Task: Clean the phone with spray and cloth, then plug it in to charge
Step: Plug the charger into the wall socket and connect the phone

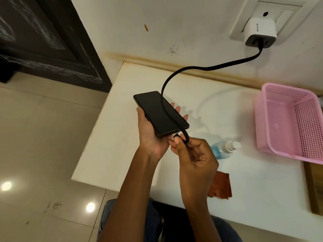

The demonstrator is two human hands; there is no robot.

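Note:
My left hand holds a black phone from below, screen up, above the white table. My right hand pinches the plug end of a black charging cable just at the phone's bottom edge; the metal tip sits close to the port, apart from it by a sliver. The cable loops over the screen and runs up to a white charger in the wall socket. A clear spray bottle with blue liquid lies on the table right of my hands. An orange-brown cloth lies partly hidden under my right wrist.
A pink perforated basket stands on the table at the right. A wooden board lies at the far right edge. A dark door and a tiled floor are to the left. My knees show below the table's front edge.

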